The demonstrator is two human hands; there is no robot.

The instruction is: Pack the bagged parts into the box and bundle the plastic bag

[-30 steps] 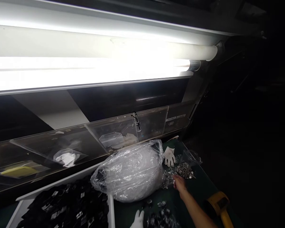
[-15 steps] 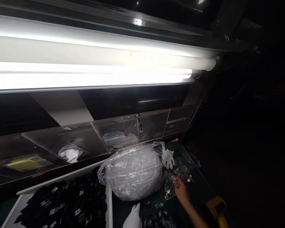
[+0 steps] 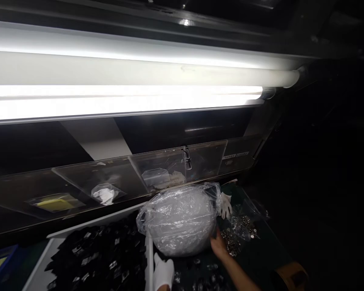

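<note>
Bare right hand (image 3: pixel 219 246) near the lower middle, forearm stretching in from the lower right edge, fingers loosely curled and pointing to the far left, white-gloved left hand (image 3: pixel 163 273) low at the near edge, fingers together pointing up, grip unclear

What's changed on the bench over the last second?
The bare right hand pulled back from the small metal parts and now rests against the lower right edge of the big clear plastic bag. The white-gloved left hand stays low by the tray rim. The bag, parts and spare white glove lie unmoved.
</note>
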